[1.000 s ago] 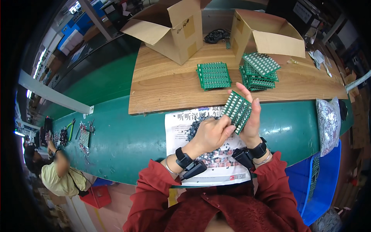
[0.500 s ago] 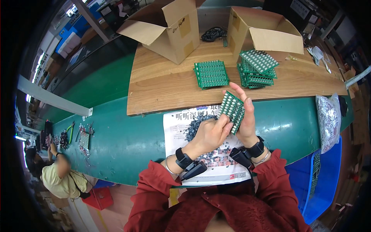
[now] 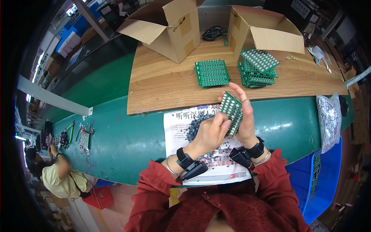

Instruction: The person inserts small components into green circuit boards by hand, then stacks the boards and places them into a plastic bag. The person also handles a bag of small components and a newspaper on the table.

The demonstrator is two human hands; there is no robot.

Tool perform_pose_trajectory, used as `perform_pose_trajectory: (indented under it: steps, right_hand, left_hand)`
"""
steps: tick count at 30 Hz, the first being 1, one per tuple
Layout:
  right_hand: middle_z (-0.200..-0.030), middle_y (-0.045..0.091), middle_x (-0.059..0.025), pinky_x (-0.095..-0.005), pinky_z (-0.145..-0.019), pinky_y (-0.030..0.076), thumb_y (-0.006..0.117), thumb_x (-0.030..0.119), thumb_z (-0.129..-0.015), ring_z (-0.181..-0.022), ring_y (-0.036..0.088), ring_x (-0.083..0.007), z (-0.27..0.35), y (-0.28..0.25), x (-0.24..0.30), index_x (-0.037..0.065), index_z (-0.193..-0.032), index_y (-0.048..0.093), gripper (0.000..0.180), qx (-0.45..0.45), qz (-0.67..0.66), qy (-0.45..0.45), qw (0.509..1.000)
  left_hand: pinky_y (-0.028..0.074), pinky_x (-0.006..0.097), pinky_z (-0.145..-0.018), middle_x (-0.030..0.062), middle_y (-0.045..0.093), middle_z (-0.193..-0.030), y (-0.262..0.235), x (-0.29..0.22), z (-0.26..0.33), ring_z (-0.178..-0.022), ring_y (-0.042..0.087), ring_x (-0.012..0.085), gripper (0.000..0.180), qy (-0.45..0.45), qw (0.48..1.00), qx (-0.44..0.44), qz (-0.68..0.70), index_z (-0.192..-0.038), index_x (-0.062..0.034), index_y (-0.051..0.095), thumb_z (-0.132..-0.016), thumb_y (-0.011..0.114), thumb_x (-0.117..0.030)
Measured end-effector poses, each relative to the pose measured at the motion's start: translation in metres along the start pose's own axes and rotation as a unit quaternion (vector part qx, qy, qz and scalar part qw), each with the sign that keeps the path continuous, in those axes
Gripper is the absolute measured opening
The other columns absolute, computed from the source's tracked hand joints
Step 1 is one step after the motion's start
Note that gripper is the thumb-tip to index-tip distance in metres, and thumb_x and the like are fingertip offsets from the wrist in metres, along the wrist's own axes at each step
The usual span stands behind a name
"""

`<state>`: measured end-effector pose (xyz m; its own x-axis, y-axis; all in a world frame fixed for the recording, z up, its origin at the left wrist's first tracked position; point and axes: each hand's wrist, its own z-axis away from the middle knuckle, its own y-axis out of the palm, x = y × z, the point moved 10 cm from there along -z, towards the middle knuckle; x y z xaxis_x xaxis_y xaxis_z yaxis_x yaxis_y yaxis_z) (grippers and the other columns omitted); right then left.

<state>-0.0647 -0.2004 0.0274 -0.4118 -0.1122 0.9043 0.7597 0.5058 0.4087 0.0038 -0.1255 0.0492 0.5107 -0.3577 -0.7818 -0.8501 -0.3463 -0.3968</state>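
A green circuit board point(image 3: 233, 109) with rows of pale square parts is held tilted above the newspaper. My right hand point(image 3: 245, 123) grips it, the thumb along its right edge and the other fingers behind. Against the board's lower left, my left hand point(image 3: 210, 135) is closed, thumb and fingers pressed together; whatever is between its fingertips is hidden. Beneath my hands, a pile of small dark pieces point(image 3: 195, 129) lies on the newspaper point(image 3: 176, 154), partly covered by my left hand. Both wrists wear black strapped devices.
On the wooden board point(image 3: 166, 85) stand two stacks of circuit boards point(image 3: 211, 73) point(image 3: 257, 73) and two open cardboard boxes point(image 3: 181, 36) point(image 3: 247, 33). A filled plastic bag point(image 3: 328, 121) and a blue bin point(image 3: 324, 181) are at right. Far left, another person point(image 3: 63, 179) works near green-handled pliers point(image 3: 71, 130).
My left hand's fingertips have shifted slightly up and left across the circuit board, uncovering more of its lower end. My right hand keeps its grip, nearly still.
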Motion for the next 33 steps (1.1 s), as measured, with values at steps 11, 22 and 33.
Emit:
perform_pose_trajectory:
  steps: [11, 22, 33]
  right_hand:
    - [-0.116, 0.051, -0.0133, -0.0332, -0.084, 0.052, 0.039, 0.058, -0.089, -0.102, 0.054, -0.019, -0.002, -0.001, 0.001, 0.003, -0.137, 0.031, 0.073, -0.008, -0.023, -0.004, 1.0]
    - [-0.117, 0.047, -0.0135, -0.0294, -0.091, 0.041, 0.048, 0.055, -0.086, -0.104, 0.049, -0.0169, 0.002, 0.01, 0.001, -0.002, -0.137, 0.032, 0.078, 0.019, -0.008, -0.008, 1.0]
    - [-0.12, 0.046, -0.015, -0.0324, -0.089, 0.047, 0.044, 0.062, -0.085, -0.106, 0.051, -0.0195, 0.001, 0.009, -0.005, 0.001, -0.139, 0.03, 0.083, 0.023, 0.011, 0.008, 1.0]
  left_hand:
    - [0.046, 0.04, -0.051, 0.0125, 0.057, -0.061, -0.002, -0.001, 0.0, -0.054, 0.058, 0.0323, 0.009, 0.015, 1.0, -0.006, -0.023, -0.091, -0.0039, 0.05, -0.089, 0.055, -0.011]
    - [0.044, 0.034, -0.049, 0.0113, 0.056, -0.061, -0.008, -0.004, -0.001, -0.051, 0.057, 0.0255, 0.006, 0.038, 0.999, -0.025, -0.004, -0.087, -0.0011, 0.051, -0.088, 0.054, -0.006]
    - [0.045, 0.035, -0.05, 0.0126, 0.055, -0.061, -0.006, -0.012, -0.001, -0.052, 0.057, 0.0286, 0.004, 0.072, 0.996, -0.017, -0.051, -0.086, -0.0002, 0.051, -0.086, 0.054, -0.003]
